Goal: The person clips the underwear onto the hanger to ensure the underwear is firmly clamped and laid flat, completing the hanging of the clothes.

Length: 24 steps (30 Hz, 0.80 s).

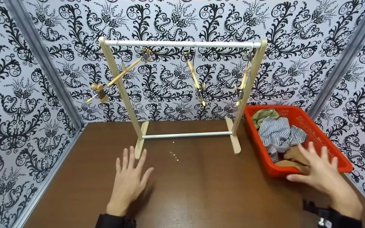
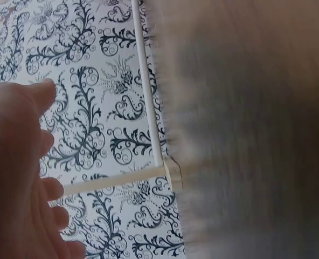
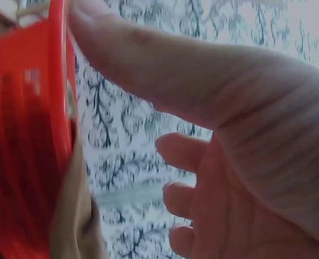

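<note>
My left hand (image 1: 128, 179), fingers spread and nothing in it, hovers above the brown table (image 1: 201, 190) in front of the rack's left foot. Over the near part of a red plastic basket (image 1: 326, 133) my right hand (image 1: 323, 172) reaches with spread fingers, holding nothing. Inside the basket lie a striped cloth (image 1: 274, 131), a green cloth (image 1: 265, 115) and a brown cloth (image 1: 296, 155), all crumpled. In the right wrist view the thumb is close to the basket rim (image 3: 57, 81); whether it touches cannot be told.
A wooden rack (image 1: 182, 43) with white bars stands at the back of the table. From its top bar hang a left hanger (image 1: 124, 71), a middle hanger (image 1: 193, 74) and a right hanger (image 1: 244, 77). Small pale flecks (image 1: 174, 156) lie on the table. Patterned walls enclose the sides and back.
</note>
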{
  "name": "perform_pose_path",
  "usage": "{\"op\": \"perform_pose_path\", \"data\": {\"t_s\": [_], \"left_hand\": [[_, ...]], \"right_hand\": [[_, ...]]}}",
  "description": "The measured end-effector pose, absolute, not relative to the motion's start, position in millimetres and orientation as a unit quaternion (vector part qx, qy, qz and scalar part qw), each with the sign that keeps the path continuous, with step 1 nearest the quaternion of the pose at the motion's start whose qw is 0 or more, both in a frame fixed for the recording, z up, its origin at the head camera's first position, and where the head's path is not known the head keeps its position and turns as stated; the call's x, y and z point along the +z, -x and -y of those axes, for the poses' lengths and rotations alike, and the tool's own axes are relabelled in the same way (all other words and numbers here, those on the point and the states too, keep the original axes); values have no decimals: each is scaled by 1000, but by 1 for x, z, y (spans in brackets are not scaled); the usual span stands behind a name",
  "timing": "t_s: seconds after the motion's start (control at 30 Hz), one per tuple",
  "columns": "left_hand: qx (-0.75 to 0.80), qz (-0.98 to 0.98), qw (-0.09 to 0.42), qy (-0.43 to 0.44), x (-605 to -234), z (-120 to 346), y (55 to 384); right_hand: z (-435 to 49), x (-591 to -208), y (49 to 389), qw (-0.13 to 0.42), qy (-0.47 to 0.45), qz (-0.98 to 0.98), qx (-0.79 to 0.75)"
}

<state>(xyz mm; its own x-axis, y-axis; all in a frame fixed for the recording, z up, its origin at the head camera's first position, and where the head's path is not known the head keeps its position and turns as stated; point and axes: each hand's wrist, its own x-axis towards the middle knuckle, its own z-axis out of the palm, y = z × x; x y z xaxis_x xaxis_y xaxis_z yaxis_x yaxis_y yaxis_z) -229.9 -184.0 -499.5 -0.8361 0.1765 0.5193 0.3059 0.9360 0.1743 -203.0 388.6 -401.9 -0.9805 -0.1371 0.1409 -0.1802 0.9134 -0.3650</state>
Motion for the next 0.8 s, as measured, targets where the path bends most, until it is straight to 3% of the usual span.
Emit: {"op": "perform_pose_path", "data": {"t_s": [0.4,0.63,0.8], "left_hand": [[-160,885,350,263,-492,138,227],[-152,843,370,361,-487,57,230],[-107,826,350,429,-479,-12,230]], "right_hand": [[-417,-424,212,11,-69,971,231],[-425,-427,211,42,-66,977,200],[-423,-425,210,70,-67,980,171]]}}
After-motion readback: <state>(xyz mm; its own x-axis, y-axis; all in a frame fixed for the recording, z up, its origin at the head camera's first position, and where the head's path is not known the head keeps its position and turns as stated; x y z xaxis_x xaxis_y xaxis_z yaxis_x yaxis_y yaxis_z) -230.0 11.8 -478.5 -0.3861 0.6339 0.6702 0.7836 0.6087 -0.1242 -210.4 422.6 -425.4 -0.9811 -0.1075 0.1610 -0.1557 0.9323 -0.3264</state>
